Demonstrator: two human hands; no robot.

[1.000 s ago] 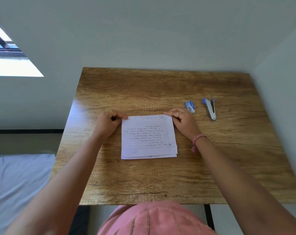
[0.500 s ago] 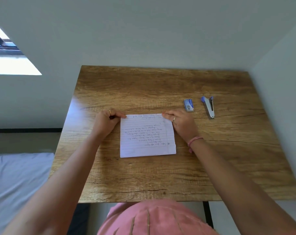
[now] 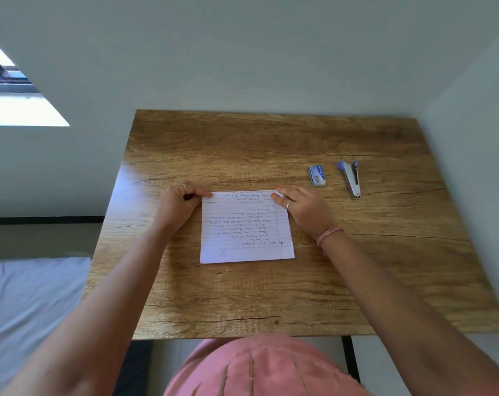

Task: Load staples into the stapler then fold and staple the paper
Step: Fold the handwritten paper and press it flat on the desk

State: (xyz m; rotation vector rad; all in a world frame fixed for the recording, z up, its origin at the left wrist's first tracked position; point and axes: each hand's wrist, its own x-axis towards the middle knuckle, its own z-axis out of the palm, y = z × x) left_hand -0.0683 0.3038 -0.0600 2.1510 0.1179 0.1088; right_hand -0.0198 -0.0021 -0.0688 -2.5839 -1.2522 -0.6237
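We've got the paper (image 3: 246,227) lying flat in the middle of the frame on the wooden table (image 3: 242,295), lined side up with handwriting that reads upside down from where we sit. It looks folded, with the fold along the far edge, though we can't say how many layers there are.

Our left hand (image 3: 176,202) sits at the paper's upper left corner. Its fingers are curled in, with the thumb tip pressing on that corner, so it looks like a pinch or a press right at the edge. There's a ring on one finger.

Our right hand (image 3: 302,210) is at the upper right corner. The thumb and forefinger are pinching the corner, which lifts a little and curls up off the table. The other fingers are tucked loosely together. There's a ring here too, plus a pink band on the wrist.

In the right-center of the frame, just beyond the right hand, sits the staple box (image 3: 317,175), a small blue and white one. We can't tell what's in it or whether it's open from this angle. Just right of it, not touching, lies the stapler (image 3: 351,178), silver with a blue end, pointing roughly towards us. Whether it's loaded, we can't tell.

Bottom center of the frame is our pink clothing (image 3: 259,367).
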